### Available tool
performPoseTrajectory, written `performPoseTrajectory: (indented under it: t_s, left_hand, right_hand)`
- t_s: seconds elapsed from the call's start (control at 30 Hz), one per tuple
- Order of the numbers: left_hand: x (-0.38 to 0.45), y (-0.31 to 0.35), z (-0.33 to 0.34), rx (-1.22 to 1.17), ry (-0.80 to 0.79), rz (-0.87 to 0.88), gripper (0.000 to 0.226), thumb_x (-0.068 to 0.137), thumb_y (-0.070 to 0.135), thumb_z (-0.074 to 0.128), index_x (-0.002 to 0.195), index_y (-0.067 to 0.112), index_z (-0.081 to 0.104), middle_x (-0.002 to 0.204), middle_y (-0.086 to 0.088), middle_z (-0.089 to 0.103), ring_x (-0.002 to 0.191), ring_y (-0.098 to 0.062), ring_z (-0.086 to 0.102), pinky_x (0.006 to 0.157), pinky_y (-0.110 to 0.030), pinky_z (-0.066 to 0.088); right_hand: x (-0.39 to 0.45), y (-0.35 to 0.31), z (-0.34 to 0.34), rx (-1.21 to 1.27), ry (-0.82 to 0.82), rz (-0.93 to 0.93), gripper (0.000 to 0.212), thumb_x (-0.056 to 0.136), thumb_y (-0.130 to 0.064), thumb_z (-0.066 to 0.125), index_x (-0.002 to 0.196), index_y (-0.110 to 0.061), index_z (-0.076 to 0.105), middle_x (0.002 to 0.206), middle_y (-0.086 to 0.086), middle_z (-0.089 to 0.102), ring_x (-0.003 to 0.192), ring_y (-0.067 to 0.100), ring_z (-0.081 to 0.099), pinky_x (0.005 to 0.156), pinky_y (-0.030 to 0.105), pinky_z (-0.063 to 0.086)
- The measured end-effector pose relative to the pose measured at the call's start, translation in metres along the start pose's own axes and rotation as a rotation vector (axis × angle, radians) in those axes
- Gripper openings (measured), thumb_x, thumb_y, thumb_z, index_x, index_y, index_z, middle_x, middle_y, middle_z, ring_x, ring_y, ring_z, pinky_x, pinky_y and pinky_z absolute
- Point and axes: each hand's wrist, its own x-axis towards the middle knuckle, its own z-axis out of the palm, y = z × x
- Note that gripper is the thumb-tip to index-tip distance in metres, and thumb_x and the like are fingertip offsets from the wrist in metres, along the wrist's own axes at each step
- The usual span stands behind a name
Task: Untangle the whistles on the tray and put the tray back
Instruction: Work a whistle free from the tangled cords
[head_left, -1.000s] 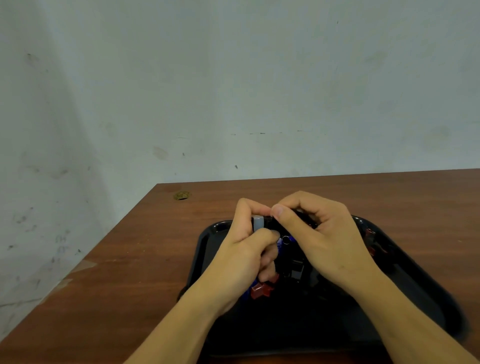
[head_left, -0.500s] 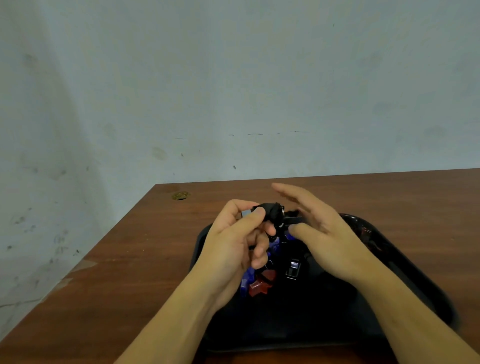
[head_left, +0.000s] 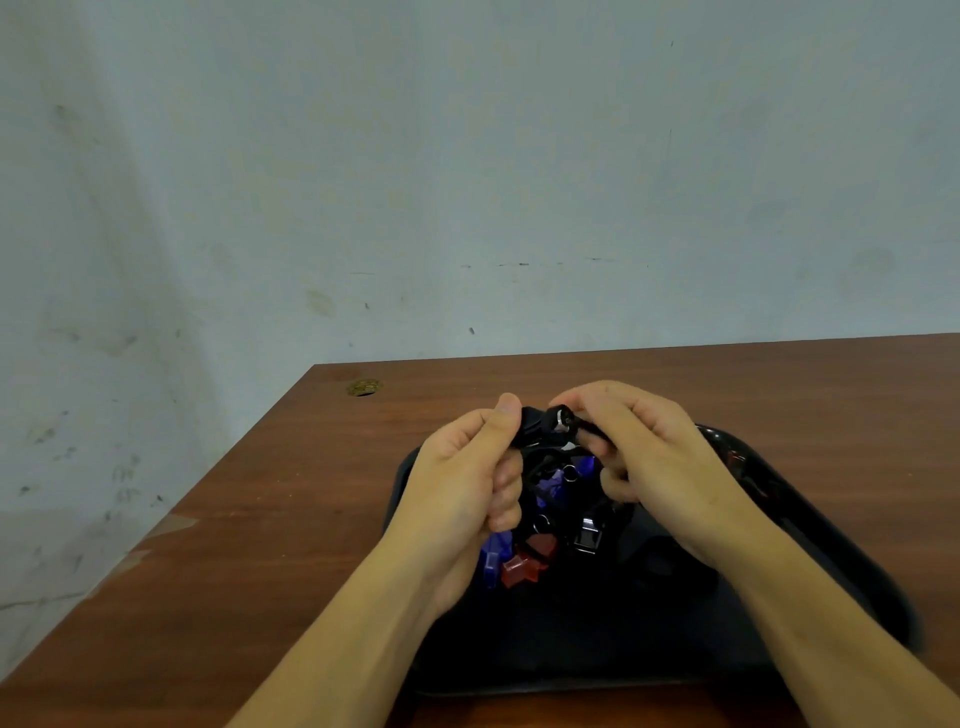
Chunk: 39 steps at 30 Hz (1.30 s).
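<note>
A black tray (head_left: 841, 566) lies on the brown table (head_left: 249, 545). Above its far end my left hand (head_left: 467, 488) grips a black whistle (head_left: 535, 431) between thumb and curled fingers. My right hand (head_left: 654, 457) pinches the metal ring (head_left: 562, 419) and cord at that whistle's end. Below the hands hangs a tangle of black cords with a blue whistle (head_left: 553, 486), a red whistle (head_left: 524, 564), another blue piece (head_left: 490, 564) and a black whistle (head_left: 588, 535). My hands hide part of the tangle.
The table's left edge runs diagonally beside a pale wall (head_left: 467, 182). A small round brass-coloured fitting (head_left: 365, 387) sits near the table's far left corner. A reddish item (head_left: 740, 462) lies at the tray's right rim.
My right hand, with fingers spread half a second ago, has closed onto the ring end of the black whistle. My left hand has kept its grip and shifted slightly.
</note>
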Motion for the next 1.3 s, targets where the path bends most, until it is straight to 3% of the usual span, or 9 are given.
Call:
performPoseTrajectory:
  t_s: [0.13, 0.37, 0.53, 0.7, 0.8, 0.9, 1.0, 1.13, 1.3]
  left_hand:
    - [0.002, 0.000, -0.002, 0.034, 0.074, 0.037, 0.039, 0.095, 0.033, 0.064, 0.060, 0.019, 0.051, 0.058, -0.001, 0.036, 0.053, -0.016, 0.019, 0.045, -0.026, 0.019]
    - [0.004, 0.002, -0.008, 0.081, 0.218, 0.084, 0.037, 0.099, 0.029, 0.060, 0.067, 0.012, 0.051, 0.058, -0.002, 0.043, 0.050, -0.015, 0.026, 0.045, -0.027, 0.022]
    - [0.003, 0.003, -0.006, 0.025, 0.154, 0.088, 0.032, 0.097, 0.028, 0.061, 0.068, 0.014, 0.059, 0.059, -0.003, 0.046, 0.047, -0.013, 0.029, 0.043, -0.024, 0.026]
    - [0.002, 0.005, -0.004, -0.101, 0.063, 0.016, 0.025, 0.096, 0.026, 0.061, 0.094, 0.003, 0.069, 0.064, -0.005, 0.052, 0.049, -0.012, 0.034, 0.045, -0.024, 0.027]
    - [0.002, 0.008, -0.004, -0.231, 0.028, -0.029, 0.024, 0.089, 0.026, 0.064, 0.098, 0.004, 0.064, 0.070, -0.008, 0.059, 0.052, -0.012, 0.037, 0.046, -0.023, 0.031]
    - [0.001, 0.009, -0.002, -0.267, -0.001, -0.014, 0.023, 0.083, 0.022, 0.066, 0.098, 0.007, 0.058, 0.078, -0.012, 0.066, 0.053, -0.012, 0.040, 0.047, -0.022, 0.036]
    - [0.000, 0.009, 0.002, -0.272, -0.033, 0.048, 0.013, 0.082, 0.016, 0.065, 0.091, 0.007, 0.062, 0.083, -0.017, 0.069, 0.053, -0.013, 0.043, 0.047, -0.022, 0.039]
    - [0.003, 0.002, 0.001, 0.094, 0.069, 0.292, 0.007, 0.094, 0.005, 0.063, 0.098, 0.003, 0.059, 0.079, -0.011, 0.072, 0.050, -0.014, 0.046, 0.047, -0.025, 0.041]
    - [0.007, -0.003, -0.021, 0.856, 0.227, 0.516, 0.011, 0.093, 0.016, 0.067, 0.098, 0.024, 0.062, 0.066, 0.014, 0.057, 0.062, -0.001, 0.054, 0.056, -0.012, 0.040]
  right_hand:
    - [-0.001, -0.004, -0.003, -0.119, 0.033, -0.130, 0.021, 0.100, -0.015, 0.056, 0.083, -0.009, 0.066, 0.052, -0.018, 0.054, 0.047, -0.002, 0.050, 0.050, 0.010, 0.040]
    - [-0.002, 0.001, -0.016, -0.143, 0.018, -0.171, 0.020, 0.096, -0.010, 0.056, 0.081, -0.021, 0.062, 0.077, -0.003, 0.065, 0.066, 0.007, 0.056, 0.062, 0.023, 0.047]
    - [-0.005, 0.006, -0.003, -0.335, -0.191, -0.034, 0.047, 0.094, -0.031, 0.055, 0.139, -0.040, 0.049, 0.135, -0.024, 0.058, 0.128, -0.009, 0.049, 0.109, 0.021, 0.040]
    - [-0.004, 0.004, 0.011, -0.245, -0.021, -0.145, 0.020, 0.103, -0.014, 0.054, 0.106, -0.024, 0.071, 0.077, 0.000, 0.073, 0.077, 0.012, 0.070, 0.084, 0.035, 0.055]
    - [-0.001, 0.010, 0.015, -0.232, 0.064, -0.132, 0.022, 0.104, -0.017, 0.051, 0.094, -0.023, 0.070, 0.079, 0.004, 0.068, 0.078, 0.021, 0.068, 0.083, 0.046, 0.057]
    - [0.002, 0.012, 0.023, -0.100, 0.138, -0.059, 0.024, 0.105, -0.017, 0.045, 0.091, -0.012, 0.063, 0.086, 0.003, 0.069, 0.084, 0.017, 0.070, 0.085, 0.039, 0.058]
    - [0.003, 0.012, 0.030, -0.041, 0.157, -0.007, 0.026, 0.107, -0.018, 0.042, 0.093, -0.013, 0.062, 0.062, -0.007, 0.058, 0.053, 0.013, 0.054, 0.054, 0.026, 0.048]
    - [0.005, 0.018, 0.030, -0.699, 0.124, -0.191, 0.017, 0.104, -0.026, 0.048, 0.097, -0.029, 0.063, 0.070, -0.007, 0.063, 0.062, 0.013, 0.057, 0.055, 0.030, 0.045]
    - [-0.006, -0.005, 0.036, -1.095, -0.110, -0.236, 0.022, 0.104, -0.034, 0.038, 0.095, -0.025, 0.057, 0.088, -0.007, 0.061, 0.080, 0.021, 0.060, 0.074, 0.042, 0.050]
